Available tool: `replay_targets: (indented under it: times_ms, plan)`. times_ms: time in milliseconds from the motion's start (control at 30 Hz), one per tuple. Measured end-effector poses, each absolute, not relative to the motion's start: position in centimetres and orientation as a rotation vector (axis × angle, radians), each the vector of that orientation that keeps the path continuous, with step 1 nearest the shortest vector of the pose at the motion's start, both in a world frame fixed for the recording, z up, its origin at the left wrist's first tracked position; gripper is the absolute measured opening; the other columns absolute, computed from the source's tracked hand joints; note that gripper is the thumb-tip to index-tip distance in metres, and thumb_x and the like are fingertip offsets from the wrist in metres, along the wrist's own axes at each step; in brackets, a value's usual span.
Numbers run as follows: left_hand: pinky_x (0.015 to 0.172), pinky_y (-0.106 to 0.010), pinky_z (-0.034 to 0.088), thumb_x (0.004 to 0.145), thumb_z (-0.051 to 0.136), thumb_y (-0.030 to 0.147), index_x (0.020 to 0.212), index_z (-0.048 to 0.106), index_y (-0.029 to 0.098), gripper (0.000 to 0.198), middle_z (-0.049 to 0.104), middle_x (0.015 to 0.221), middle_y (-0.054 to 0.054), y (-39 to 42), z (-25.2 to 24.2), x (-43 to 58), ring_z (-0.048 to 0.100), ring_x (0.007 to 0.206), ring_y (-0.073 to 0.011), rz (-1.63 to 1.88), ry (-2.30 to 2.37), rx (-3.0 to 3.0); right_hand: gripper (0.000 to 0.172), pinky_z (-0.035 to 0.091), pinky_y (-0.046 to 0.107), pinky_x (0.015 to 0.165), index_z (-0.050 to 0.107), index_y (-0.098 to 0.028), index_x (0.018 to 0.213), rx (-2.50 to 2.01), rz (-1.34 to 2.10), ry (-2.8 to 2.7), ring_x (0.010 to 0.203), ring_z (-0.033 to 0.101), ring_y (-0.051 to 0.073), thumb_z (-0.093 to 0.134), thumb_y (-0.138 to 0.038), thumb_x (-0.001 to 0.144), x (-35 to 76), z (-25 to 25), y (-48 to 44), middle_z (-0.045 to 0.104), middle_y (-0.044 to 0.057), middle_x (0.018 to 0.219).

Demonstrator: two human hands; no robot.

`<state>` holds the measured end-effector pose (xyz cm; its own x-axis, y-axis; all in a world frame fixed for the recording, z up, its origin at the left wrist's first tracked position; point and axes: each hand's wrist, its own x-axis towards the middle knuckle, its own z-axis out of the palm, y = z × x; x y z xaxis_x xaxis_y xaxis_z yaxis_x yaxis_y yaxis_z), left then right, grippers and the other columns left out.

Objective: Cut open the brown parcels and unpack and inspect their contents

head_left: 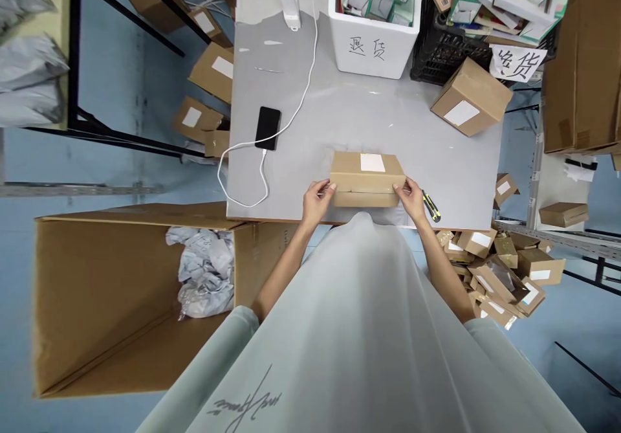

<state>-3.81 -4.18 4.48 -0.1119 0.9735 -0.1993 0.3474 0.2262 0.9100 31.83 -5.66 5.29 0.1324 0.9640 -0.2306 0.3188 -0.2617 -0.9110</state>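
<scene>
A brown cardboard box with a white label on top sits at the front edge of the grey table. A seam runs along the side facing me. My left hand grips its left end, thumb and fingers closed at the corner. At the opposite end, my right hand pinches the right corner in the same way. Just right of that hand lies a black and yellow utility knife.
A phone with a white cable lies left. Behind stand a white foam bin, a black crate and another cardboard box. A large open carton with crumpled plastic bags is at lower left; several boxes are piled lower right.
</scene>
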Motion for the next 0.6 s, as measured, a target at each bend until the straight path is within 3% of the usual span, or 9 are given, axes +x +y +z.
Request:
replay_targets:
  times_ms: [100,233,467,600]
  plan:
    - [0.101,-0.041,0.064,0.1,0.072,0.064,0.12,0.085,0.017,0.052,0.08,0.116,-0.013,-2.7,4.4,-3.3,0.076,0.103,-0.0258,0.845,1.636,1.277,0.08,0.065,0.054,0.112,0.077,-0.017,0.144,-1.838,0.992,-1.283,0.114,0.079,0.034,0.073,-0.079,0.093,32.1,5.6,-4.5,0.08,0.021,0.13]
    - [0.105,-0.042,0.062,0.1,0.074,0.055,0.122,0.085,0.016,0.046,0.08,0.122,-0.014,-0.7,2.9,-2.2,0.076,0.106,-0.0275,0.795,1.659,1.227,0.079,0.064,0.056,0.112,0.081,-0.016,0.132,-1.912,0.972,-1.301,0.11,0.077,0.035,0.068,-0.083,0.093,32.0,4.4,-2.7,0.082,0.02,0.121]
    - [0.114,-0.043,0.059,0.102,0.075,0.058,0.125,0.083,0.017,0.048,0.08,0.133,-0.017,0.7,1.3,-1.5,0.074,0.126,-0.0318,0.901,1.598,1.129,0.084,0.059,0.054,0.119,0.081,-0.018,0.131,-1.87,1.045,-1.196,0.116,0.075,0.036,0.071,-0.089,0.087,32.5,2.2,-0.6,0.081,0.021,0.129]
    - [0.107,-0.046,0.065,0.108,0.062,0.065,0.132,0.08,0.016,0.057,0.081,0.133,-0.018,-0.7,0.4,-2.4,0.078,0.119,-0.0302,0.839,1.491,0.925,0.088,0.063,0.051,0.114,0.076,-0.02,0.139,-1.811,1.183,-1.089,0.12,0.077,0.031,0.049,-0.093,0.097,33.8,1.3,-2.1,0.079,0.018,0.138]
